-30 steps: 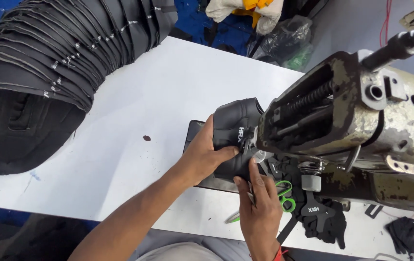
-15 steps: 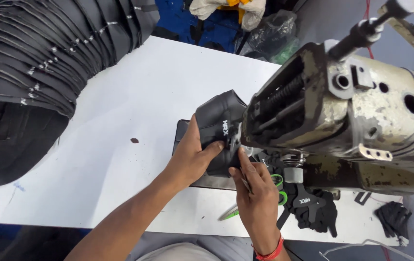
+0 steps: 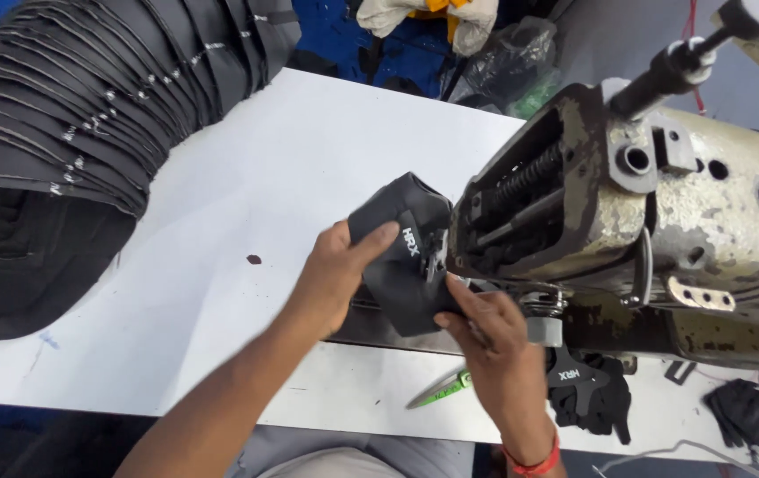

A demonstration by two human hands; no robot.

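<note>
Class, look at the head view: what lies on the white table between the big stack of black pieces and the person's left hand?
Only bare white table, apart from one small dark spot, lies between the stack and the left hand.

A white table (image 3: pixel 247 177) fills the middle of the view, evenly lit, with one small dark spot (image 3: pixel 254 259) on its top. Beyond the table's far edge lies blue cloth (image 3: pixel 344 44) — and on it a pale bundle (image 3: pixel 424 16) beside a crumpled clear plastic bag (image 3: pixel 508 57). Right of the table, the floor (image 3: pixel 610 35) looks grey.
</note>
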